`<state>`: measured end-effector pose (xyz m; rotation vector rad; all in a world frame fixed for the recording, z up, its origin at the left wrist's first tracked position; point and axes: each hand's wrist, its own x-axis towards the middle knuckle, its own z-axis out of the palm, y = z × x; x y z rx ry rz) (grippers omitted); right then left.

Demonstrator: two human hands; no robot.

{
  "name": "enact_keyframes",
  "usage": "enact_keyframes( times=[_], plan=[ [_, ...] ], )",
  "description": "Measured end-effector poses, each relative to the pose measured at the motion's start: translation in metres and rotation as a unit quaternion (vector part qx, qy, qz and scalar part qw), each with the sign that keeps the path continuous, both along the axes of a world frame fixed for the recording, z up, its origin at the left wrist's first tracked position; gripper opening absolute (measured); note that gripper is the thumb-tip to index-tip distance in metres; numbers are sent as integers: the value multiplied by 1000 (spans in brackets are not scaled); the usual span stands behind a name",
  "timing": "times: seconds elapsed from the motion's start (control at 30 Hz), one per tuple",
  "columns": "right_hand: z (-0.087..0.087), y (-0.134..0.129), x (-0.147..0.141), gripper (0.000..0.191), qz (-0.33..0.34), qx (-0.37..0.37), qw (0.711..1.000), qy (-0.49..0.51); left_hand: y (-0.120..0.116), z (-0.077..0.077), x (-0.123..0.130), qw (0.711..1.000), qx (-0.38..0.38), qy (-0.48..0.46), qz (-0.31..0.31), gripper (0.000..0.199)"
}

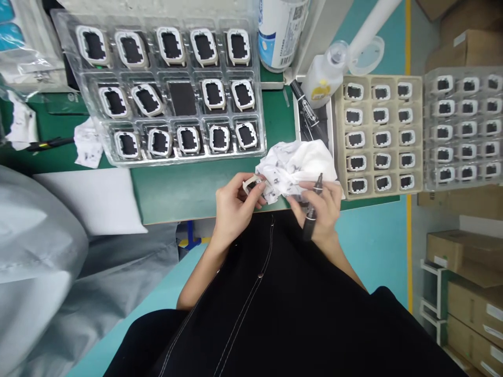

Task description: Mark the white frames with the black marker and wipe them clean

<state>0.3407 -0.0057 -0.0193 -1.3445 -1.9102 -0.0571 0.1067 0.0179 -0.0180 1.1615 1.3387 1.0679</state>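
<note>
A: "Looked down on a green table point(176, 196) above a blue floor point(381, 251), with cardboard boxes point(463, 251) over to the right?"

B: "Yes, and saw a clear tray point(157, 159) at the far left, loaded with white-rimmed pieces point(172, 46), except for one middle-row compartment with just a dark pad point(182, 98)."

A: "Held what in the left hand point(236, 207)?"

B: "Pinched a pale frame point(251, 183) between thumb and fingers, near the table's near edge, right beside a stained white cloth point(298, 159)."

A: "And in the right hand point(322, 209)?"

B: "Gripped a black marker point(309, 222) among bent fingers, tip toward the far side. Brought thumb and forefinger close to the cloth too, but could not tell whether pressed together on it."

A: "Spotted anything past the cloth?"

B: "Found a spare marker point(304, 107) lying beyond it, near a squat bottle point(324, 78), with a large bottle point(275, 39) farther left. Saw similar pieces to the right, in a beige tray point(368, 125) and, just beside it, a second clear tray point(428, 123)."
</note>
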Motion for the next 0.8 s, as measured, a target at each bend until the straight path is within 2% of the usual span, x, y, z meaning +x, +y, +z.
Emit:
enact_keyframes(
  times=[0.1,0.2,0.3,0.4,0.53,0.67,0.8],
  plan=[
    [-6,-7,-7,30,-34,-11,999,-37,3,3,3,999,-3,-37,-13,31],
    [-6,-7,-11,31,-33,9,999,8,8,10,11,995,-5,-97,-28,35],
    [0,-6,-10,35,8,33,998,58,12,18,19,992,22,-123,-1,36],
    [5,-3,-4,37,20,47,997,50,13,21,22,991,53,-115,32,34],
    [5,3,9,43,-33,56,998,14,9,19,22,991,62,-118,29,27],
    [-3,9,18,40,-62,0,997,-51,7,15,25,992,74,-103,10,27],
    [-7,21,21,28,-99,17,995,-18,7,9,28,993,90,-78,-14,30]
  ],
)
